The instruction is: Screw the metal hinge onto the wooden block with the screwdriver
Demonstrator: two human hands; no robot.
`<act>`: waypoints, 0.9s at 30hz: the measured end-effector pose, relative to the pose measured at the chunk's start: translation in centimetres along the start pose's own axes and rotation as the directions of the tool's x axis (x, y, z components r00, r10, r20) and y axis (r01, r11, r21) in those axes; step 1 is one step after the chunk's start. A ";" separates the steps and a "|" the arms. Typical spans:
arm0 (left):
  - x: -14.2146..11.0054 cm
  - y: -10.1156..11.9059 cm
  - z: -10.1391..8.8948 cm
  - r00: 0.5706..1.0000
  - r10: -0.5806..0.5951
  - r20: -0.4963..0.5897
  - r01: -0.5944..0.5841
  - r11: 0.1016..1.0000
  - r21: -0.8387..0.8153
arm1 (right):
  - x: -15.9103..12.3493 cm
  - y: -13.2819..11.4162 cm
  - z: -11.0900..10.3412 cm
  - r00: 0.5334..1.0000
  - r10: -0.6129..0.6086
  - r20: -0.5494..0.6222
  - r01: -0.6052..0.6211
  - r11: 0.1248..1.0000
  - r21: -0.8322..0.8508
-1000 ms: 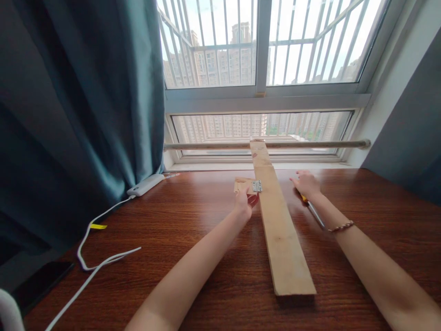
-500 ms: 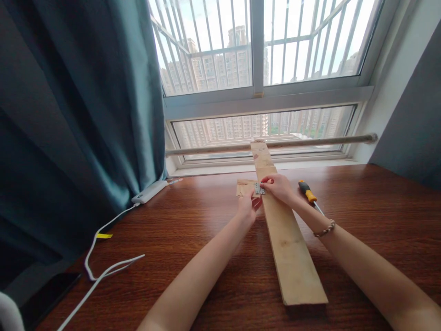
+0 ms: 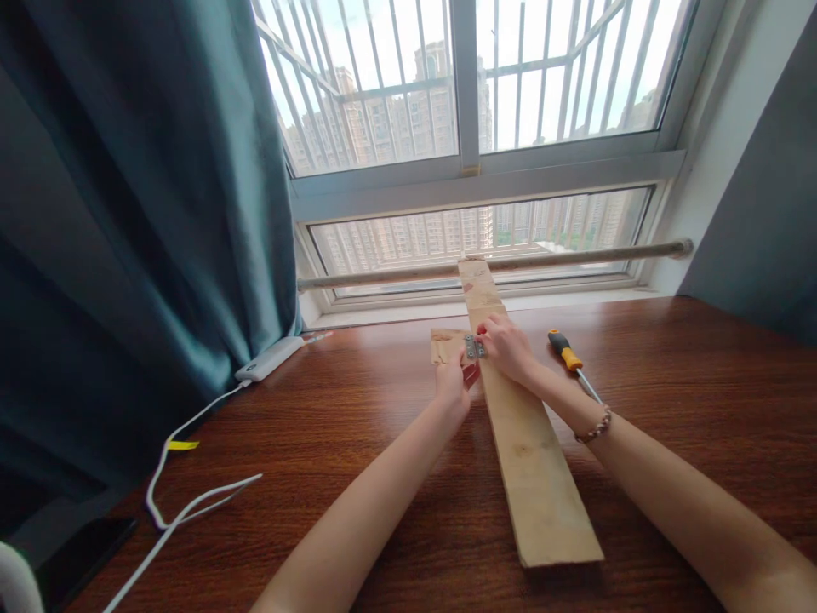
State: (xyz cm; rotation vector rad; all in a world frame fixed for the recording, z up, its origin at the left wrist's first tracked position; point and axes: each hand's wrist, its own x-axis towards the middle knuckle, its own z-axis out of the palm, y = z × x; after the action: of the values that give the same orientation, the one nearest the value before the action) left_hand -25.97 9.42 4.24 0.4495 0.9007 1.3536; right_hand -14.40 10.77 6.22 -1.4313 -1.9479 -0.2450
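Note:
A long pale wooden plank point(image 3: 529, 443) lies on the dark wooden table point(image 3: 357, 426), running away from me toward the window. A small wooden block point(image 3: 443, 343) sits against its left edge, and a little metal hinge point(image 3: 473, 346) bridges the two. My left hand point(image 3: 454, 381) is closed at the block and the hinge's near edge. From the other side my right hand point(image 3: 507, 345) rests on the plank, its fingertips pinched at the hinge. Whether a screw sits between the fingers is hidden.
A screwdriver with an orange and black handle point(image 3: 565, 349) lies on the table right of the plank. A white power bank point(image 3: 268, 358) with white cables point(image 3: 185, 502) lies at the left by the teal curtain point(image 3: 128, 213). A rod point(image 3: 574, 255) runs along the window sill.
My right hand left the screwdriver lying on the table and came across onto the plank to the hinge. My left hand stayed at the block.

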 end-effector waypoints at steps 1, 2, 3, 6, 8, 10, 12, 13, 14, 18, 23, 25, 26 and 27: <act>0.0 0.0 0.0 1.000 -0.001 0.010 0.001 1.000 0.005 | 0.0 0.0 0.0 1.000 0.006 0.008 -0.006 1.000 0.005; 0.0 0.0 0.0 1.000 -0.002 0.020 0.001 1.000 0.015 | 0.1 0.0 0.1 1.000 0.012 0.015 -0.012 1.000 0.015; 0.0 0.0 0.0 1.000 -0.004 0.028 0.003 1.000 0.027 | 0.1 0.1 0.1 1.000 0.016 0.018 -0.016 1.000 0.024; 0.0 0.0 0.1 1.000 -0.009 0.019 0.008 0.999 0.052 | 0.1 0.1 0.1 1.000 -0.018 0.011 0.018 1.000 0.012; -0.1 0.0 0.2 1.000 -0.006 0.005 0.006 0.999 0.051 | 0.0 0.0 0.0 1.000 -0.019 -0.005 0.019 1.000 0.007; -0.1 0.1 0.3 1.000 0.002 -0.002 -0.002 0.999 0.046 | 0.0 0.0 0.0 0.999 0.028 -0.018 -0.027 0.998 0.054; -0.1 0.1 0.3 1.000 0.008 -0.004 -0.007 0.999 0.042 | 0.0 0.0 0.0 0.997 0.069 -0.029 -0.065 0.990 0.126; -0.1 0.1 0.3 1.000 0.009 -0.007 -0.008 0.999 0.040 | 0.0 0.0 0.0 0.997 0.064 -0.035 -0.059 0.987 0.148; -0.1 0.1 0.3 1.000 0.008 -0.011 -0.008 0.999 0.039 | 0.0 0.0 0.1 0.998 0.044 -0.046 -0.036 0.987 0.155; -0.1 0.1 0.3 1.000 0.011 -0.027 -0.010 0.999 0.042 | 0.0 0.1 0.1 0.996 -0.036 -0.087 0.048 0.990 0.132; -0.5 0.4 0.4 1.000 0.018 0.002 -0.018 0.999 0.050 | -0.1 -0.2 -0.1 0.990 -0.044 -0.133 0.069 0.980 0.186; -0.8 0.6 0.6 0.998 0.060 0.010 -0.061 0.997 0.056 | -0.2 -0.3 -0.2 0.982 -0.065 -0.179 0.100 0.976 0.195; -0.9 0.7 0.7 0.995 0.096 0.005 -0.096 0.994 0.056 | -0.2 -0.3 -0.1 0.975 -0.076 -0.208 0.120 0.972 0.203; -0.9 0.8 0.8 0.991 0.135 -0.004 -0.135 0.989 0.054 | -0.2 -0.3 -0.1 0.968 -0.087 -0.236 0.140 0.966 0.217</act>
State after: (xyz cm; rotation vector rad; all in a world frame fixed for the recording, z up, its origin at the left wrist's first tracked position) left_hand -25.84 8.84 5.54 0.5551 0.9280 1.4577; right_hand -14.63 10.43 6.22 -1.0925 -1.8082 -0.2135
